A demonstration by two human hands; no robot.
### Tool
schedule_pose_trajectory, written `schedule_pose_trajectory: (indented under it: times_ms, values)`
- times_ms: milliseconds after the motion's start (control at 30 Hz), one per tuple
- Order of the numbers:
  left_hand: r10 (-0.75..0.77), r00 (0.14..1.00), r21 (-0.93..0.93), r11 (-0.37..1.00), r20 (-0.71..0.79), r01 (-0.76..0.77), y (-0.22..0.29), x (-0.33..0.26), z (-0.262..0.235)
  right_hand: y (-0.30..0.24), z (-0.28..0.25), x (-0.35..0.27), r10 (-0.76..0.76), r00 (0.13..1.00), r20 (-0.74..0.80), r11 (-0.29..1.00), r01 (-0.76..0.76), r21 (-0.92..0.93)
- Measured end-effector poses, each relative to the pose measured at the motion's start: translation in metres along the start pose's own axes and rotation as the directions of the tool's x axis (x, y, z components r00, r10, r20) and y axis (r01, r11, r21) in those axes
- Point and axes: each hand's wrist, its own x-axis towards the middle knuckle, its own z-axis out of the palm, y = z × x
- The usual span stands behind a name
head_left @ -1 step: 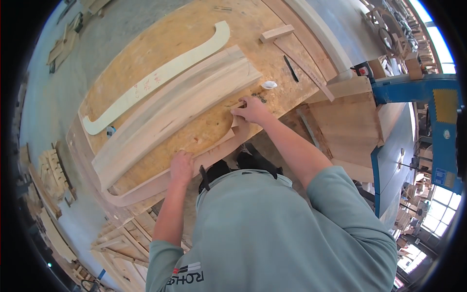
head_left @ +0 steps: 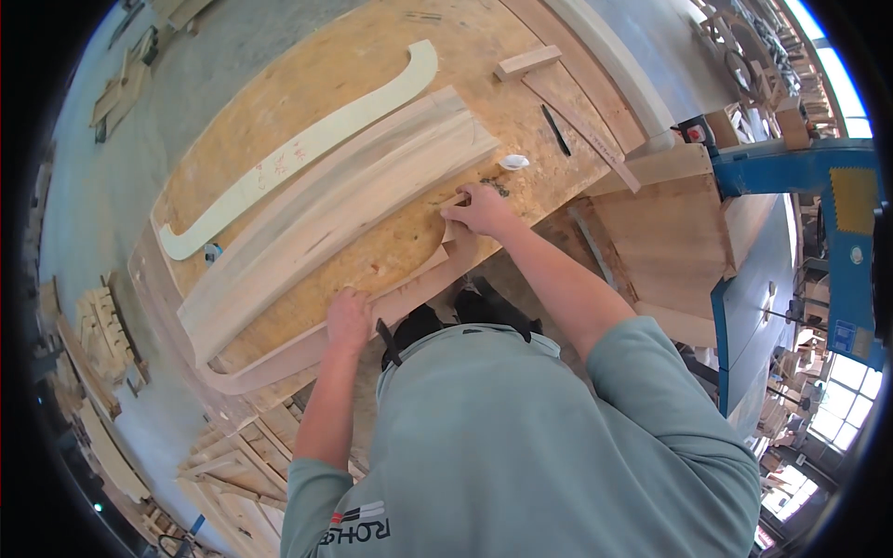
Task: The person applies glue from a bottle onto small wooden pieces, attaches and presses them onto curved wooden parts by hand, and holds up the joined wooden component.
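Along the near edge of the table lies a long, thin, curved wooden piece (head_left: 414, 290) with faint reddish marks and a hooked end. My right hand (head_left: 482, 209) pinches that hooked end between thumb and fingers. Farther left, my left hand (head_left: 349, 321) has its fingers curled over the same piece; the thumb is hard to see. Beyond both hands sits a thick, bowed wooden board (head_left: 349, 200). A pale S-shaped template (head_left: 298, 153) with red writing lies behind the board.
The wooden table (head_left: 521, 112) also bears a small white object (head_left: 513, 163), a black pen-like tool (head_left: 556, 130), a wood block (head_left: 527, 62) and a thin strip (head_left: 586, 135). A small blue item (head_left: 212, 252) lies by the board. At right stands a blue machine (head_left: 856, 242).
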Motion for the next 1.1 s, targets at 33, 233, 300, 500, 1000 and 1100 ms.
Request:
schedule_pose_trajectory:
  times_ms: [33,233,300,500,1000,1100]
  values:
    - [0.000,1.000,0.011,1.000,0.006,0.000,0.000,0.001,0.001,0.000,0.001,0.000,0.001,1.000,0.003,1.000,-0.001,0.012]
    - [-0.017,1.000,0.168,0.986,0.025,0.012,0.062,0.028,-0.024,0.039,0.001,-0.006,-0.069,0.976,-0.204,0.969,0.114,0.217]
    - [0.049,0.989,-0.126,0.990,-0.141,-0.067,0.065,0.037,-0.009,0.029,-0.007,-0.027,-0.026,0.984,-0.177,0.910,0.097,0.403]
    - [-0.120,0.978,-0.351,0.920,0.168,0.174,0.121,0.109,-0.001,0.104,0.003,-0.040,0.017,0.996,-0.088,0.939,0.014,0.342]
    - [-0.108,0.899,-0.290,0.924,0.425,0.248,0.117,0.125,0.011,0.082,0.016,-0.037,0.067,0.936,0.346,0.882,-0.218,0.417]
    - [-0.183,0.860,-0.268,0.901,0.476,0.341,0.137,0.129,0.004,0.088,0.011,-0.033,0.102,0.938,0.331,0.821,-0.267,0.504]
